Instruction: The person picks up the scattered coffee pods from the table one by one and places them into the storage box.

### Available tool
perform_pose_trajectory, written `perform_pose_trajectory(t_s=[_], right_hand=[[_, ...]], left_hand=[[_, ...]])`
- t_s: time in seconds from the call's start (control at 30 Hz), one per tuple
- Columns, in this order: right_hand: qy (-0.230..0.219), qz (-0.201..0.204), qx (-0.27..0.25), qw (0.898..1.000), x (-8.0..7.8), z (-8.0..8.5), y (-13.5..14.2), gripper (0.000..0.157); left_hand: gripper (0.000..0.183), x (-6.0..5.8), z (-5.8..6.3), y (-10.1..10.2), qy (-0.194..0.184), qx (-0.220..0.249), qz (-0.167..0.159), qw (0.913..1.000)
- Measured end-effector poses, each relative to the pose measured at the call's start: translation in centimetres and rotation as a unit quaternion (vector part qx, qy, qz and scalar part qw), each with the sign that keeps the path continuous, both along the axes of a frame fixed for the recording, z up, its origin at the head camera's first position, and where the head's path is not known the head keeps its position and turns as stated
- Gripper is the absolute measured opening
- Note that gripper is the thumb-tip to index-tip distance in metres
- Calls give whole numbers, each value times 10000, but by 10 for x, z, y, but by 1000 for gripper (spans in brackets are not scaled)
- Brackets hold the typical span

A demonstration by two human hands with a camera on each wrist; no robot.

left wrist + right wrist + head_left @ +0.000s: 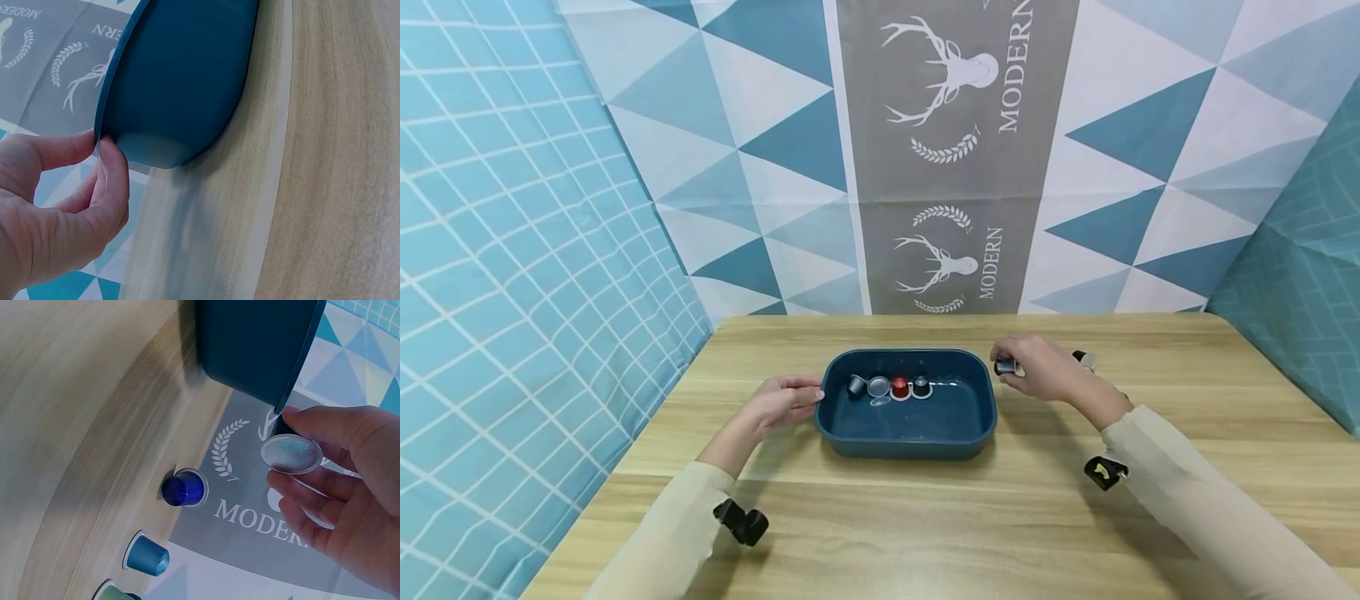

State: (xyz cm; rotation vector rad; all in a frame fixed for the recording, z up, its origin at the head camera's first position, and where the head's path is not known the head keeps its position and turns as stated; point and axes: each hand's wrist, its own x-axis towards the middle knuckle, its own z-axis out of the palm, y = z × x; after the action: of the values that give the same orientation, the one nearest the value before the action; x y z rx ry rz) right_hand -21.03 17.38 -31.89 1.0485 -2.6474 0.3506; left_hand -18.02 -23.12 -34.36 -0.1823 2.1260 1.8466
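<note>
A dark blue rectangular tub (910,448) stands on the wooden table. My left hand (781,403) is at its left end, thumb and fingers pinching the rim (107,94). Several coffee capsules lie inside on the tub's floor: a red capsule (899,384), a black capsule (921,384), a dark one (855,386) on its side and one with its silver lid (878,385) facing up. Just past the right end, my right hand (1039,368) holds a dark coffee capsule (290,454) between thumb and fingers, its silver lid toward the wrist camera.
On the table to the right, partly behind the right hand in the head view, lie more capsules: a dark blue capsule (184,489), a teal capsule (147,554) and a green capsule (111,591). A patterned cloth (940,183) hangs behind the table (880,533).
</note>
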Motion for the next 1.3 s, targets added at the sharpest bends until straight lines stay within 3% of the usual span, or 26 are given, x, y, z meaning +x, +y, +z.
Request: perform_pose_trajectory(t_s=[0.8, 1.3], right_hand=[[65, 14, 45, 10000, 9, 12, -8, 21], [-132, 110, 157, 9997, 10, 16, -12, 17]], left_hand=[[48, 2, 3, 1, 35, -60, -8, 10000], [47, 3, 3, 3, 23, -85, 57, 9999]])
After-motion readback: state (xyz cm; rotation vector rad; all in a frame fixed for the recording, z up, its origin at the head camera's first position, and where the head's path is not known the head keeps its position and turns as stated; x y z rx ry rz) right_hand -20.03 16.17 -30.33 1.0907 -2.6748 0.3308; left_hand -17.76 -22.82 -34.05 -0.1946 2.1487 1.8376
